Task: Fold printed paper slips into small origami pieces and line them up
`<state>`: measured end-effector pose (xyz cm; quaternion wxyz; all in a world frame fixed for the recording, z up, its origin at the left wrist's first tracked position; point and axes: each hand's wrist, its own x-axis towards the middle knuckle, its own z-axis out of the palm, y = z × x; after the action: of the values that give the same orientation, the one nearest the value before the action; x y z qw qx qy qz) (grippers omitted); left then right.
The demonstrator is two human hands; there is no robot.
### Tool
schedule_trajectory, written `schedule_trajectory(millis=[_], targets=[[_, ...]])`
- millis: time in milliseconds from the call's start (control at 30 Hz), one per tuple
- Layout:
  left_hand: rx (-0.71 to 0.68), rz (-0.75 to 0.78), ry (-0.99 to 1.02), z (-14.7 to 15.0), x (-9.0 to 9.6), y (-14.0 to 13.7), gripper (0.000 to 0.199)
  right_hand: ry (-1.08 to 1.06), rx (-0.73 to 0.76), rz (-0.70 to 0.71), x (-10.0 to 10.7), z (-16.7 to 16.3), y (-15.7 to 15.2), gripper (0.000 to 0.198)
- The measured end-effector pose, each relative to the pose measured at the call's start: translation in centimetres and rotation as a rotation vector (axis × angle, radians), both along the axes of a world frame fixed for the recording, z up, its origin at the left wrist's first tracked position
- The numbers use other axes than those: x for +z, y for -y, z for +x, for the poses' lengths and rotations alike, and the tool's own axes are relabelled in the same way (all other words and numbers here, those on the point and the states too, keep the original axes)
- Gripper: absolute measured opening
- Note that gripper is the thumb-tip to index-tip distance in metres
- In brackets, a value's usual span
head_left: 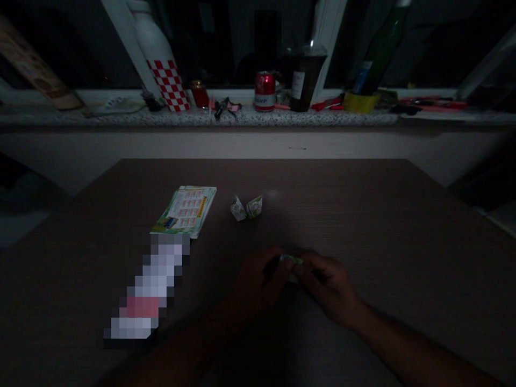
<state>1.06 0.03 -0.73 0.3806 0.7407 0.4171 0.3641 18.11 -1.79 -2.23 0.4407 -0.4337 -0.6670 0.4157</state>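
Leaflets (189, 207) lie at ten o'clock, folded papers (254, 207) at eleven, and at the dial's centre the left hand (258, 280) pinches a small paper (297, 260) together with the right hand (335, 286), where uneven pressure, hard to judge in this dimness, could crumple it.

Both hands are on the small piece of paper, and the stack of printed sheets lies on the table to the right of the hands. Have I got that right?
Not quite: the stack of printed sheets lies to the left, as the head view shows. The left hand and right hand are indeed on the small piece of paper.
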Motion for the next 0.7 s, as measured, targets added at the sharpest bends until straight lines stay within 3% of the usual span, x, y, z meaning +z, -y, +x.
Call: schedule_trajectory(millis=[300,467,700], targets=[[-0.025,-0.250,0.148,-0.21,-0.20,-0.15,0.022,-0.006,-0.030,0.044,0.16,-0.08,0.39,0.024],[-0.131,-0.251,0.153,-0.23,-0.42,-0.08,0.024,-0.051,-0.030,-0.006,-0.14,0.24,0.32,0.027],[-0.132,-0.188,0.111,-0.03,0.18,0.28,0.029,-0.020,0.030,-0.006,0.07,0.14,0.10,0.029]])
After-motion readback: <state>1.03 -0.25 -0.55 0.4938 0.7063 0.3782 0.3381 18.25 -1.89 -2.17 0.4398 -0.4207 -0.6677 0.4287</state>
